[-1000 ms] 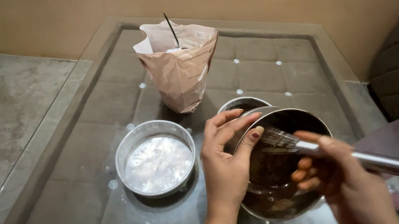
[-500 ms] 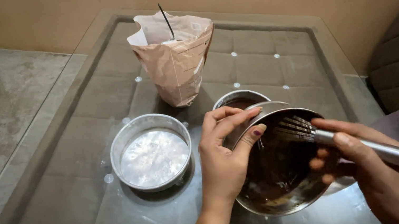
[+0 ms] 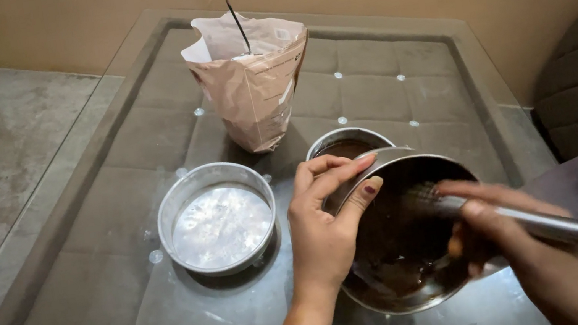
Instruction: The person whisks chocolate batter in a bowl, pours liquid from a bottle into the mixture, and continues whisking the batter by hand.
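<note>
Since the earlier frame the right hand (image 3: 543, 254) has swung the whisk (image 3: 546, 224) deeper into the tilted steel bowl (image 3: 413, 236) on the glass surface (image 3: 98, 324). Left hand (image 3: 325, 222) fingers clamp its rim; the batter-laden bowl likely feels heavy and slick.

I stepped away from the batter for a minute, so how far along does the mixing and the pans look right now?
Looks done: the round pan shows a pale coating inside, and the small tin behind already holds some dark batter. In hand: the left hand tilts the steel bowl by its rim while the right hand works a whisk through dark batter. Left: the round pan holds no batter.
</note>
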